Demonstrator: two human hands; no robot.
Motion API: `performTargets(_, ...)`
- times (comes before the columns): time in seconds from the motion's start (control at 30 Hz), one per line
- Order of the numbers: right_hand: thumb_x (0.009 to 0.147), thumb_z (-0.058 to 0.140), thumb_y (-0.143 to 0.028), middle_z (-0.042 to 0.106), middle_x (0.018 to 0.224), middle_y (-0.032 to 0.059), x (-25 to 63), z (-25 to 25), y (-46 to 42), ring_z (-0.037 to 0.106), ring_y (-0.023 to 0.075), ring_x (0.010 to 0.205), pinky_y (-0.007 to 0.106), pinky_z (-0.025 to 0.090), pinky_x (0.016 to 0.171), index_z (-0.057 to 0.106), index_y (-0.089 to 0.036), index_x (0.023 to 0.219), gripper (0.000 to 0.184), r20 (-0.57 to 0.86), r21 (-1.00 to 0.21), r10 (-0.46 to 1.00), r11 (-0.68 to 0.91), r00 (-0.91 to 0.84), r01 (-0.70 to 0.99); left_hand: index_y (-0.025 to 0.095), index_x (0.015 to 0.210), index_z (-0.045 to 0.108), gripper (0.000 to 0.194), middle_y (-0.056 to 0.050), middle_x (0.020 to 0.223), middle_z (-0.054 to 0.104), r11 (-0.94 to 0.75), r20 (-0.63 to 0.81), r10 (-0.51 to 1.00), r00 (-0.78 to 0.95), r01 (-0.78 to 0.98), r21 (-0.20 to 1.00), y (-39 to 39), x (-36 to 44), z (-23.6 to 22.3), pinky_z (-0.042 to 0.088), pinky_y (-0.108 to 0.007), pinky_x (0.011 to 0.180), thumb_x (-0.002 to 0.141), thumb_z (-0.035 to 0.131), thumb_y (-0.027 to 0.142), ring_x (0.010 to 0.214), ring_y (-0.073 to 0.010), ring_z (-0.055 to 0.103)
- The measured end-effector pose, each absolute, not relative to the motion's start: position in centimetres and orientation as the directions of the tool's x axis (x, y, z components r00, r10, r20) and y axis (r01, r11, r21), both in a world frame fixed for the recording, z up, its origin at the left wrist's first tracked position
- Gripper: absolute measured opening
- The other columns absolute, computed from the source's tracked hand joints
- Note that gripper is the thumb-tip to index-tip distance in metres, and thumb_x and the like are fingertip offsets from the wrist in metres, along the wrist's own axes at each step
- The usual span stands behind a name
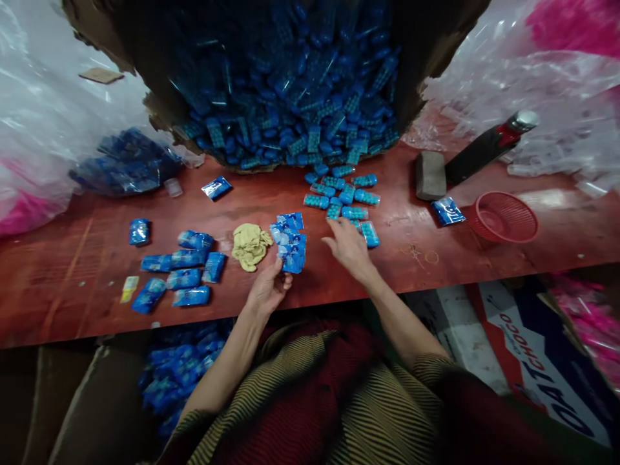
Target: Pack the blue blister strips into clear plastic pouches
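Head view: with the yellow lump (250, 247) as landmark, the left hand (269, 287) pinches the near edge of the glossy blue sachets (291, 240) just right of it, while farther right the right hand (349, 247) stands thumb and fingers apart at the blue-capped containers (355, 212), contact uncertain. The sachets look light, flexible and slippery, best held by an edge; the containers, probably stiff, by their sides. A red tabletop (271, 194) surrounds the lump, a torn cardboard box (448, 39) beyond.

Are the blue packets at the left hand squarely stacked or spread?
Spread: the blue packets at the left hand overlap unevenly, several edges showing.
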State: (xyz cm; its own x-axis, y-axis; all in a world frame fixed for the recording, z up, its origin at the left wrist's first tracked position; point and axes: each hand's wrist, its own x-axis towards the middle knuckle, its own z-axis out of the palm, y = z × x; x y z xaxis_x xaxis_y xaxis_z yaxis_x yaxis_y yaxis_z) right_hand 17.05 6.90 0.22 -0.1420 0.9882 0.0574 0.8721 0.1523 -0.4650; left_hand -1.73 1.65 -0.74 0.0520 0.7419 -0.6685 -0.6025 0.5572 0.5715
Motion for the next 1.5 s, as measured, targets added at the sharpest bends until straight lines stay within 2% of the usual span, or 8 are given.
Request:
performTargets(0.1, 0.083, 0.057, -0.021, 0.052, 0.115, 0.0177, 18.6, -0.5, 8.6, 0.052, 0.0292, 0.098, 0.036, 0.042, 0.076, 0.052, -0.014, 0.121, 0.039, -0.053, -0.22, 0.994, 0.084, -0.098, 0.972, 0.018, 0.071, 0.052, 0.03, 0.005, 0.05, 0.048, 0.613, -0.732, 0.672, 0.11, -0.637, 0.467, 1.5, -1.6, -0.6, 0.028, -0.014, 0.036, 0.066, 0.075, 0.035, 0.041, -0.0051, 0.042)
performTargets(0.17, 0.082, 0.058, -0.022, 0.054, 0.111, 0.0174, 18.6, -0.7, 9.3, 0.055, 0.0292, 0.095, 0.036, 0.042, 0.074, 0.055, -0.014, 0.117, 0.036, -0.111, -0.184, 0.982, 0.132, -0.154, 0.974, 0.018, 0.07, 0.05, 0.028, 0.004, 0.05, 0.046, 0.639, -0.758, 0.636, 0.146, -0.65, 0.411, 1.3, -1.6, -0.6, 0.027, -0.013, 0.035, 0.069, 0.073, 0.035, 0.041, -0.0051, 0.041)
performTargets(0.33, 0.085, 0.052, -0.028, 0.057, 0.112, 0.0133, 17.7, -0.3, 9.6, 0.059, 0.027, 0.092, 0.037, 0.044, 0.077, 0.051, -0.019, 0.125, 0.041, 0.002, -0.468, 0.979, 0.181, -0.204, 0.865, 0.019, 0.07, 0.049, 0.02, 0.003, 0.051, 0.048, 0.62, -0.79, 0.596, 0.143, -0.707, 0.341, 1.0, -1.3, -0.5, 0.031, -0.014, 0.036, 0.08, 0.062, 0.03, 0.042, -0.0064, 0.043)
performTargets(0.47, 0.085, 0.046, -0.032, 0.064, 0.083, 0.0033, 17.8, 0.2, 8.5, 0.061, 0.0165, 0.07, 0.031, 0.051, 0.064, 0.055, -0.019, 0.118, 0.036, -0.063, -0.946, 0.997, -0.047, -0.04, 0.321, 0.018, 0.069, 0.048, 0.023, 0.003, 0.049, 0.048, 0.614, -0.81, 0.579, 0.092, -0.704, 0.358, 1.0, -1.0, -0.7, 0.032, -0.014, 0.036, 0.08, 0.061, 0.032, 0.041, -0.0064, 0.044)
performTargets(0.57, 0.076, 0.055, -0.04, 0.059, 0.065, -0.0033, 17.5, 1.0, 6.8, 0.056, 0.0121, 0.05, 0.026, 0.05, 0.044, 0.055, -0.019, 0.11, 0.04, -0.258, -0.951, 0.959, -0.273, -0.115, -0.145, 0.018, 0.07, 0.05, 0.024, 0.004, 0.048, 0.05, 0.597, -0.806, 0.591, 0.037, -0.691, 0.407, 1.0, -0.7, -0.7, 0.034, -0.015, 0.037, 0.075, 0.067, 0.035, 0.041, -0.0066, 0.045)
performTargets(0.63, 0.072, 0.06, -0.039, 0.057, 0.063, -0.0054, 17.1, 1.5, 5.7, 0.054, 0.0098, 0.045, 0.022, 0.046, 0.036, 0.054, -0.019, 0.107, 0.041, -0.308, -0.899, 0.938, -0.341, -0.158, -0.276, 0.018, 0.071, 0.051, 0.026, 0.004, 0.048, 0.051, 0.577, -0.795, 0.606, -0.01, -0.683, 0.448, 0.9, -0.5, -0.7, 0.034, -0.016, 0.038, 0.072, 0.069, 0.036, 0.042, -0.0066, 0.046)
performTargets(1.1, 0.072, 0.06, -0.02, 0.061, 0.074, -0.003, 16.6, 1.7, 4.3, 0.063, 0.0104, 0.053, 0.02, 0.054, 0.038, 0.052, -0.019, 0.103, 0.032, -0.411, -0.826, 0.864, -0.488, -0.291, -0.282, 0.015, 0.064, 0.058, 0.042, 0.003, 0.048, 0.057, 0.287, -0.432, 0.873, -0.225, -0.479, 0.83, 0.5, -1.6, -1.8, 0.041, -0.019, 0.038, 0.051, 0.079, 0.048, 0.043, -0.0103, 0.054)
performTargets(1.5, 0.07, 0.068, -0.03, 0.058, 0.088, -0.0017, 15.5, -0.5, 2.0, 0.066, 0.0122, 0.064, 0.023, 0.056, 0.044, 0.046, -0.021, 0.106, 0.043, -0.281, -0.871, 0.92, -0.364, -0.273, -0.329, 0.015, 0.06, 0.054, 0.043, 0.006, 0.052, 0.057, 0.238, -0.401, 0.869, -0.29, -0.467, 0.852, 0.7, -2.1, -1.6, 0.049, -0.021, 0.046, 0.047, 0.08, 0.046, 0.046, -0.0087, 0.055)
